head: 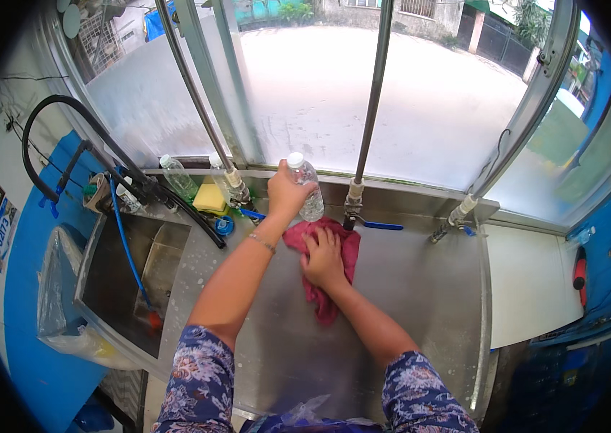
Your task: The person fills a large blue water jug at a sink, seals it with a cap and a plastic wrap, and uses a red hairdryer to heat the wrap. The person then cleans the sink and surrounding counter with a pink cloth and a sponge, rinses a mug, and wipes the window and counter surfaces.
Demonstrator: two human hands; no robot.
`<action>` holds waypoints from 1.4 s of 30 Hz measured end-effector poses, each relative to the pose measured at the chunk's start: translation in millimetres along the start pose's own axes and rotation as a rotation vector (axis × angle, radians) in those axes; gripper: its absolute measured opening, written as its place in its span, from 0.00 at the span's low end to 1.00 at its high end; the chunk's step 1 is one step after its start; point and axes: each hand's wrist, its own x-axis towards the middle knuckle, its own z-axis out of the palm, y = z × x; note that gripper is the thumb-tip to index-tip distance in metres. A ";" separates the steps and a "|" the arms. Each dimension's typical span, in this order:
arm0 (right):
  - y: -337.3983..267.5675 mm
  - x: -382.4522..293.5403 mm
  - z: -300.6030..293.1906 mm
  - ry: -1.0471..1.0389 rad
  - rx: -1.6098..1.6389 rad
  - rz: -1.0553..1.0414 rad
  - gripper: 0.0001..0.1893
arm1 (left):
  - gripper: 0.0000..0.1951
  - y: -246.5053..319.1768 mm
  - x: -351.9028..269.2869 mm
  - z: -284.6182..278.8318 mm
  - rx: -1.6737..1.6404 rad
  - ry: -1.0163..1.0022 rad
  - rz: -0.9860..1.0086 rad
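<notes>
My left hand (287, 193) grips a clear plastic bottle (313, 203) with a white cap, held upright near the back of the stainless steel counter (392, 303). Just right of and below it, my right hand (324, 256) presses on a crumpled dark red cloth (346, 251). The cloth lies on the metal, one end trailing towards me. Its far edge meets the base of the middle tap (352, 208), which has a blue lever handle (383, 225). Whether the bottle's base touches the counter or the cloth, I cannot tell.
A steel sink (138, 270) with a blue hose (126, 233) is at left. Behind it stand a clear bottle (179, 177), a yellow sponge (210, 196) and a black curved hose (89, 119). Another tap (451, 219) rises at right, beside a white surface (533, 287). Glass windows (370, 108) line the back.
</notes>
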 end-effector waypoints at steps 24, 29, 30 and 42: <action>66.2 -159.4 -128.6 -0.232 -0.072 0.102 0.28 | 0.37 -36.4 12.8 -3.7 0.119 0.088 -0.019; 153.1 -208.7 -207.8 0.114 -0.381 0.679 0.27 | 0.49 -17.5 -4.5 -12.9 0.328 0.036 0.004; 158.4 -222.3 -215.1 0.153 -0.394 0.641 0.28 | 0.49 -11.2 -16.3 -19.4 0.282 0.036 0.084; -16.2 -267.0 -146.5 0.046 -0.472 0.732 0.38 | 0.13 -80.8 -260.5 -229.9 0.015 -0.127 0.124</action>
